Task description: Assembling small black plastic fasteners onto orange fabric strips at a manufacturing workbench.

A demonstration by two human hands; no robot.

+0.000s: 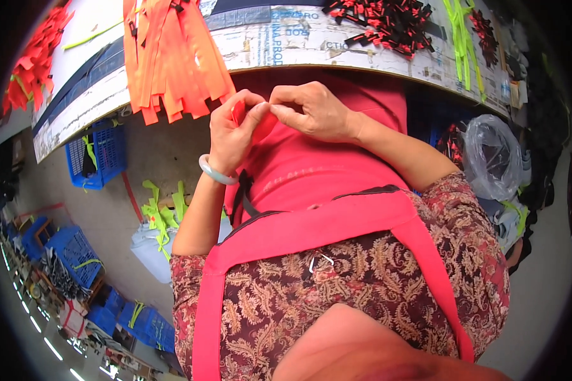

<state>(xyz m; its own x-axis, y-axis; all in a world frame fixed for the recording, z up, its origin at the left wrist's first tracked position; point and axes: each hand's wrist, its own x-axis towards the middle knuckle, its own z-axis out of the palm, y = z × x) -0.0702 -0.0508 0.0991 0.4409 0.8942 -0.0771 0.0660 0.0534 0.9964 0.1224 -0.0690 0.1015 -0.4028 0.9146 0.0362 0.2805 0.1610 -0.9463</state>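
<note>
My left hand (231, 130), with a pale bangle (216, 170) at its wrist, is closed round an orange strip (238, 113). Its thumb and fingertips meet those of my right hand (318, 113) above my pinkish-red apron (311, 162). The right hand is closed in a pinch; whatever lies between its fingertips is too small to make out. Just left of my hands, a bundle of orange strips (171, 70) hangs over the front edge of the worktable (248, 54), some with small black pieces at their upper ends.
On the worktable lie a pile of small black-and-red pieces (391, 25) and yellow-green strips (462, 44). More red-orange strips (35, 63) are at the far left. A blue crate (98, 155) stands below. At the right is a clear plastic bag (494, 159).
</note>
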